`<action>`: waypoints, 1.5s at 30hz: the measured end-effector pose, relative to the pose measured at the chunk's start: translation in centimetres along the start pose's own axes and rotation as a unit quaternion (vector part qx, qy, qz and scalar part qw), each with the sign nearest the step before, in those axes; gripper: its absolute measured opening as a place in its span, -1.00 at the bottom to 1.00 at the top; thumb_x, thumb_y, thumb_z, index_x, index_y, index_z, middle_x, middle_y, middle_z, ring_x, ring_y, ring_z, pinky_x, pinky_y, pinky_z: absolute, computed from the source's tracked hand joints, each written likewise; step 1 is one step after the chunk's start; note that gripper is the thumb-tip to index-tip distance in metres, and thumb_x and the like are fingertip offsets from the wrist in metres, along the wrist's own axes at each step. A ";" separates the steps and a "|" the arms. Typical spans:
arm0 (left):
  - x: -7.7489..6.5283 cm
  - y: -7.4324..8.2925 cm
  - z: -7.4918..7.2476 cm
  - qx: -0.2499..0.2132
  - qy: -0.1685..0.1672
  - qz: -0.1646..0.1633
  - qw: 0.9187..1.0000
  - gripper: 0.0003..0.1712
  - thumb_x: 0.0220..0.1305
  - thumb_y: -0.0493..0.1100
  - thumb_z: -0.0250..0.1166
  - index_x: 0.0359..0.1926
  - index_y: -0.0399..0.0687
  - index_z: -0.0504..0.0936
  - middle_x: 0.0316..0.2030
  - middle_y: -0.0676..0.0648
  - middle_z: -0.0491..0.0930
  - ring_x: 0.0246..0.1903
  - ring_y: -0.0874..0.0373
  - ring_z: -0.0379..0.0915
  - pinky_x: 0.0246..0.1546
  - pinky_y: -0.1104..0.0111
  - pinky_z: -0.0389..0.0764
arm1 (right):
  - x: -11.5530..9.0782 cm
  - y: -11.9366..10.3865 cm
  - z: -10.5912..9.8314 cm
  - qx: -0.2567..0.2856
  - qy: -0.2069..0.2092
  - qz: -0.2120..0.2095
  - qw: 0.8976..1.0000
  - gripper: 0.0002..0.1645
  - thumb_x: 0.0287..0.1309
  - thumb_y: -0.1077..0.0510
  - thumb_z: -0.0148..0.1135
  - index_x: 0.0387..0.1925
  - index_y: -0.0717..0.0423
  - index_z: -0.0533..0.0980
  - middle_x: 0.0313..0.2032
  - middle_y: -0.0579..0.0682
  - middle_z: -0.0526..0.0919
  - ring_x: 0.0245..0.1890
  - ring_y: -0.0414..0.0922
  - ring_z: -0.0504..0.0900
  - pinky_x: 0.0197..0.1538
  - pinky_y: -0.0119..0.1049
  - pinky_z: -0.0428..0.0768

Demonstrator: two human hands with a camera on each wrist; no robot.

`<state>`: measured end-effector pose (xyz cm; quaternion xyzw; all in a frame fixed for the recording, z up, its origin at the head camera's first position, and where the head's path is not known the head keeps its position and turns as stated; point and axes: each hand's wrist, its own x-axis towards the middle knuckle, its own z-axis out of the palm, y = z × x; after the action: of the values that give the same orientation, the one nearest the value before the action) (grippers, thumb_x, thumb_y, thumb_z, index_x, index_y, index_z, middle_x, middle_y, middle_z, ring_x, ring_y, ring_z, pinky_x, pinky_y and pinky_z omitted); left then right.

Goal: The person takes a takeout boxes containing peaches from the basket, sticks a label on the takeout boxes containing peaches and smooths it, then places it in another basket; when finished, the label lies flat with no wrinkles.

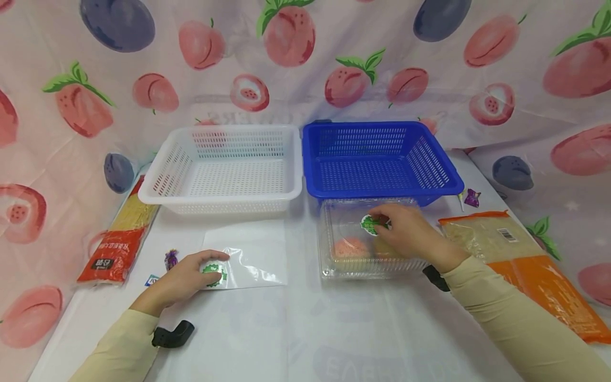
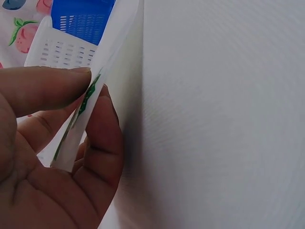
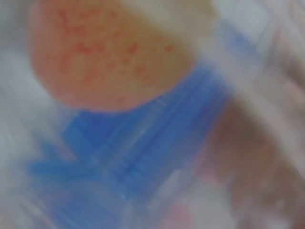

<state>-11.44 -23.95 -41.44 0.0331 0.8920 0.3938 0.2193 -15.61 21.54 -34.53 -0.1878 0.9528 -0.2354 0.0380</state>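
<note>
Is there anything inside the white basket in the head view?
No, the white basket shows only its bare perforated floor, and so does the blue basket beside it.

Open counter (image 1: 305, 329) between the two forearms, wide and bare toward the near edge. Farther back, blocked by white basket (image 1: 224, 167) and blue basket (image 1: 379, 159), set side by side, nearly touching. Left flank hemmed by noodle packet (image 1: 121, 239); right flank by orange packet (image 1: 525, 260). Clear box (image 1: 367, 239) just before blue basket.
</note>
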 end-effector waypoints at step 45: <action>-0.2 5.4 0.7 -0.111 0.029 0.124 0.986 -0.21 0.40 -0.14 0.28 0.51 -0.24 0.14 0.47 -0.34 0.09 0.44 -0.30 0.00 0.38 -0.11 0.12 | -0.7 0.3 -0.4 0.095 -0.055 -0.008 0.994 -0.55 0.28 0.18 0.31 0.18 0.23 0.57 0.01 0.08 0.68 -0.04 0.03 0.62 0.10 0.05 0.58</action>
<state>-11.56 -19.83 -37.86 0.1073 0.8380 0.5149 0.1452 -15.15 22.25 -34.35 -0.2035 0.9212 -0.3140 0.1064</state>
